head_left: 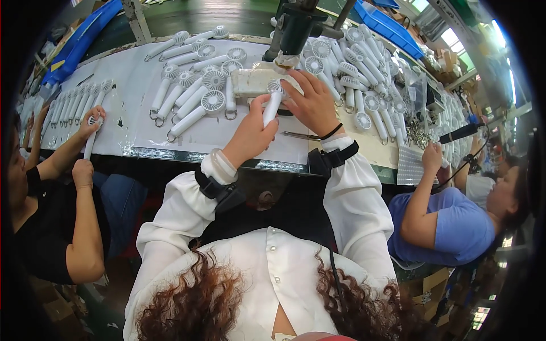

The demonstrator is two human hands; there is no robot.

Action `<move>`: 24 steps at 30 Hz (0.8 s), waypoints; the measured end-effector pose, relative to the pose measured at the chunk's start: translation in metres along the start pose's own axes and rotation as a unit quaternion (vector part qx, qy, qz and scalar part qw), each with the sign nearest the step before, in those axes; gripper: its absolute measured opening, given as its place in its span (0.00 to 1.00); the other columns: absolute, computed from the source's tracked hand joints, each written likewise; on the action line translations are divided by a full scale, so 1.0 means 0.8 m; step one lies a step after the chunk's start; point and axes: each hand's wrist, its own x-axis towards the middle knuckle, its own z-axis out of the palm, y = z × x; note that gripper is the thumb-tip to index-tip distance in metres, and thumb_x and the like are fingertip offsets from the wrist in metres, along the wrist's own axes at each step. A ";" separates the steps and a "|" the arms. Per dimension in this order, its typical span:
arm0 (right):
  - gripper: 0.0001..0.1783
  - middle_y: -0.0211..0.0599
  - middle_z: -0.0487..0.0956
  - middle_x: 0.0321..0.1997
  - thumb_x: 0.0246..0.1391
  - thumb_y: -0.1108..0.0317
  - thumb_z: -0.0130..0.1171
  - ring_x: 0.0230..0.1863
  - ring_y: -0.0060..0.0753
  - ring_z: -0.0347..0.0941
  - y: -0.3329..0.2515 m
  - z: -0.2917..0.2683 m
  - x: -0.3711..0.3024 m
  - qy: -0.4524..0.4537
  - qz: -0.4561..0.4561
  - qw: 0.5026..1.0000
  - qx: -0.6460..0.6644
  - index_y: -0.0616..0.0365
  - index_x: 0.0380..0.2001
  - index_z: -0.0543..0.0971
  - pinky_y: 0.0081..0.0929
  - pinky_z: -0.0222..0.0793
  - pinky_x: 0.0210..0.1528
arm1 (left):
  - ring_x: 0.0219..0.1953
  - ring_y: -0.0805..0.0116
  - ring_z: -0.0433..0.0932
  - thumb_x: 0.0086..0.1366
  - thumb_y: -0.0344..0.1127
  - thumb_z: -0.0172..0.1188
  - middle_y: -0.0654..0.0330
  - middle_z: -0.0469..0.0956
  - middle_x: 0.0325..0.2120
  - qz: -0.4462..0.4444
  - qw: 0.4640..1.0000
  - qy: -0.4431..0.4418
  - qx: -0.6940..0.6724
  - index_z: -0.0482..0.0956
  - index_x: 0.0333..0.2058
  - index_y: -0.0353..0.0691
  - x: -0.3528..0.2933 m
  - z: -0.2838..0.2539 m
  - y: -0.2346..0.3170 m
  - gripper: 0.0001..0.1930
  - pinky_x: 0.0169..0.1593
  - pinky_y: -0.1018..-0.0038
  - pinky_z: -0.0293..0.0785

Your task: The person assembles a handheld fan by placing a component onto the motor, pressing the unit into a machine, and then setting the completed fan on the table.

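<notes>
Left grip (253,129) is clasping a smooth white fan (272,108) above the worktop (133,91), inside its front edge.
Right grip (315,107) is curving beside the round, slatted head (275,85); its grasp I cannot tell.

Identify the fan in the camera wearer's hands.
The white fan at the pale block: left hand grips its handle, right hand at its head; piled fans on either side lie untouched.

The left arm (177,207) and right arm (357,199) reach up from the lower half of the frame, drawing together near the upper centre. The left hand (251,133) is curled in a grip, tilting toward the upper right. The right hand (314,107), slightly higher and further right, stretches its fingers toward the upper left.
</notes>
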 end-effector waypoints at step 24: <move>0.32 0.44 0.73 0.56 0.57 0.44 0.56 0.55 0.41 0.70 0.144 -0.174 0.136 0.109 0.063 0.541 0.831 0.59 0.54 0.71 0.32 0.66 0.53 | 0.18 0.66 0.74 0.61 0.30 0.49 0.51 0.74 0.26 -0.067 0.996 0.044 0.034 0.52 0.57 0.38 0.047 -0.001 -0.001 0.26 0.19 0.69 0.69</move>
